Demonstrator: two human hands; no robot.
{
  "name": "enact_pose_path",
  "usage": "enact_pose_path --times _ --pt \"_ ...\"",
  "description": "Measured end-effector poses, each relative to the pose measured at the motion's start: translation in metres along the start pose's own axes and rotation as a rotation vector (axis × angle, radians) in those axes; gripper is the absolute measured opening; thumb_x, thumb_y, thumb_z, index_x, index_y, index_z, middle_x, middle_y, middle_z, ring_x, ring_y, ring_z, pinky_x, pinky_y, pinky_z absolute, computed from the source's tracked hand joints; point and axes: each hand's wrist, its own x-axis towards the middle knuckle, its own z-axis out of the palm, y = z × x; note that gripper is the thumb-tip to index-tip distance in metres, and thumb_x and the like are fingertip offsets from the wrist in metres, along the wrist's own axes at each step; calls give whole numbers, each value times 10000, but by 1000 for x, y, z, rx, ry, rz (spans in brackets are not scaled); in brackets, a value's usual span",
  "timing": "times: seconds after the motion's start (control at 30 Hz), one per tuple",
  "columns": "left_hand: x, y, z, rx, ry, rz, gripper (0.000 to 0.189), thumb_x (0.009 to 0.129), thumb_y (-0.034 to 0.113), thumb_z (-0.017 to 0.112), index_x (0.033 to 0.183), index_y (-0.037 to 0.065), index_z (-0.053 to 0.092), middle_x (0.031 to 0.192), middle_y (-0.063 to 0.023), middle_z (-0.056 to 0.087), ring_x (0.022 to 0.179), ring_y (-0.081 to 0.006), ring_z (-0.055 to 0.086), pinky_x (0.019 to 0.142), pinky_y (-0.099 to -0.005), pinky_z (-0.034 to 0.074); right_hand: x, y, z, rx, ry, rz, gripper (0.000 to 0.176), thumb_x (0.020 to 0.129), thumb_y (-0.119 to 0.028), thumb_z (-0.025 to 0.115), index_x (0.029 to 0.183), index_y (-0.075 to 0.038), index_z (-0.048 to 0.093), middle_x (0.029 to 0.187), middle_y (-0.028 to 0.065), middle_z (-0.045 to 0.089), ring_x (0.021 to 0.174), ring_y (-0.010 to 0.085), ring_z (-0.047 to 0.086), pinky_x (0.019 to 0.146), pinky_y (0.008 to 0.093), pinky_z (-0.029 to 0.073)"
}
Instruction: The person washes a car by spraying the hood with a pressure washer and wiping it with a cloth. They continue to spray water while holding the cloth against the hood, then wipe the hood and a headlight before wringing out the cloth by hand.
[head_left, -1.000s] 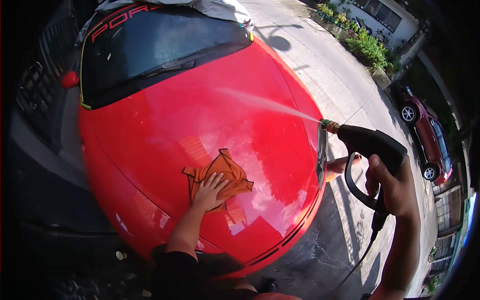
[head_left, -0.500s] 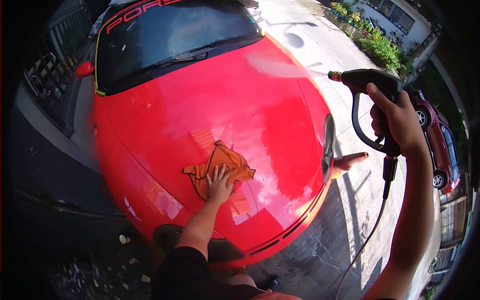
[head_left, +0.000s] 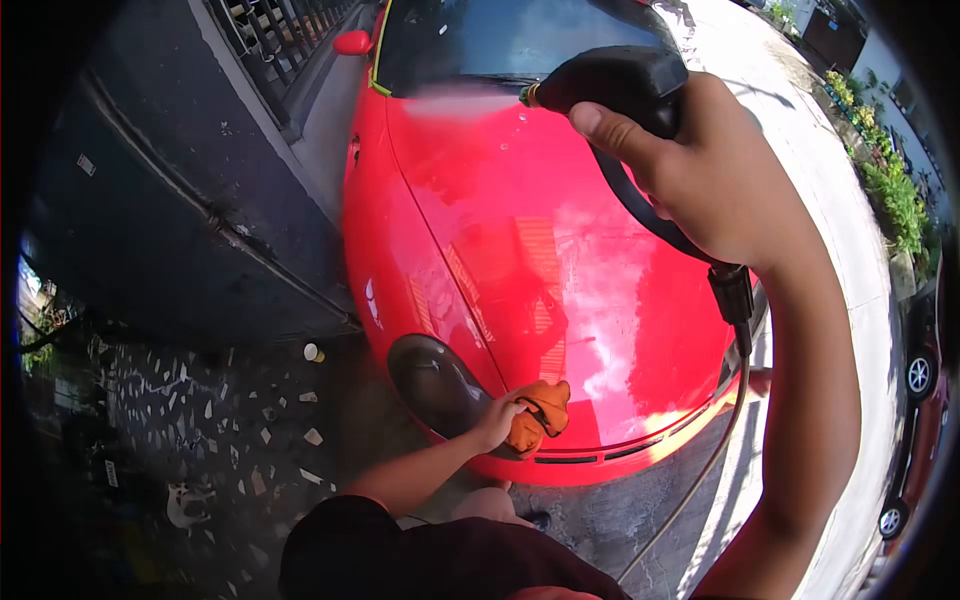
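Note:
My left hand point(head_left: 495, 422) grips a bunched orange cloth point(head_left: 545, 412) with dark edging at the front edge of the red car's hood point(head_left: 590, 270), beside the dark headlight point(head_left: 435, 385). High over the hood, my right hand point(head_left: 700, 175) is wrapped round a black spray gun point(head_left: 620, 85), its thumb along the side. A whitish mist point(head_left: 450, 105) leaves the nozzle toward the left, below the windshield point(head_left: 480, 40). From the gun's grip a thin hose point(head_left: 690, 475) runs down past my right forearm. My right fingers are mostly hidden.
A dark wall point(head_left: 200, 190) and metal fence flank the car's left side. A cup point(head_left: 312, 352) lies on stone-flecked ground. Plants point(head_left: 895, 200) line the driveway's right edge, and a dark red car point(head_left: 915, 420) stands at far right.
My left hand has pulled the cloth from mid-hood to the front edge, bunching it up. The spray gun now points across the hood's upper left, and the view has shifted left.

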Motion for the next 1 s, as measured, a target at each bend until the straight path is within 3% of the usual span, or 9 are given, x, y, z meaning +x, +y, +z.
enact_pose_path --times 0.1,0.13,0.43,0.57,0.6,0.7,0.9,0.97,1.0 --pt "-62 -39 -8 -25 48 -45 485 1025 87 449 1480 -23 576 1352 -117 674 1286 -186 609 1148 -343 430 -18 -8 9 -38 -3 -176 509 975 -484 776 1136 -1 749 746 124 668 694 257 672 716 398 550" --pt "-79 -55 -13 -91 76 -79 483 1027 88 448 1478 -24 578 1359 -119 673 1288 -183 610 1144 -340 434 -29 -18 3 -51 -120 -47 497 960 -471 793 1220 -51 742 814 157 697 808 326 693 809 431 549" --pt "-194 -137 -65 -3 386 -310 338 1043 200 526 1269 14 695 1159 -35 719 1058 -127 660 972 -298 511 -202 14 -42 -11 -394 131 420 977 -341 784 1321 -109 718 947 181 738 870 344 700 848 431 537" --pt "-231 -135 -59 103 426 -375 342 1040 215 539 1272 20 697 1163 -54 718 1062 -152 677 959 -309 525 -309 47 -60 117 -441 244 466 941 -224 789 1293 52 658 828 294 696 840 465 721 785 476 561" --pt "-240 -132 -49 127 466 -422 346 1042 220 539 1277 23 698 1160 -73 727 1034 -175 694 942 -325 544 -344 59 -57 86 -359 154 496 939 -214 783 1333 51 640 821 297 691 832 469 719 792 487 562" --pt "-271 -99 -3 135 452 -606 351 1034 243 564 1265 23 711 1142 -85 740 1012 -197 712 926 -351 559 -442 84 -72 112 -481 325 520 943 -218 783 1377 24 629 794 294 698 805 464 725 768 496 558" --pt "-336 -186 -38 339 539 -716 358 1011 269 620 1230 13 741 1126 -101 753 1027 -209 721 917 -371 559 -633 170 -63 173 28 860 531 980 -287 768 1425 -34 626 824 232 741 725 364 745 762 449 567" --pt "-350 -199 -37 429 505 -756 371 1007 270 630 1234 1 745 1138 -97 756 1019 -201 719 906 -368 556 -693 181 -40 200 -17 627 556 976 -303 778 1435 -31 619 837 221 749 713 348 748 744 437 562" --pt "-352 -199 -34 477 494 -779 377 1005 271 635 1236 -5 747 1143 -95 757 1015 -196 718 901 -366 554 -705 175 -34 225 -54 692 573 968 -317 788 1439 -36 619 882 240 756 798 365 766 791 431 567"
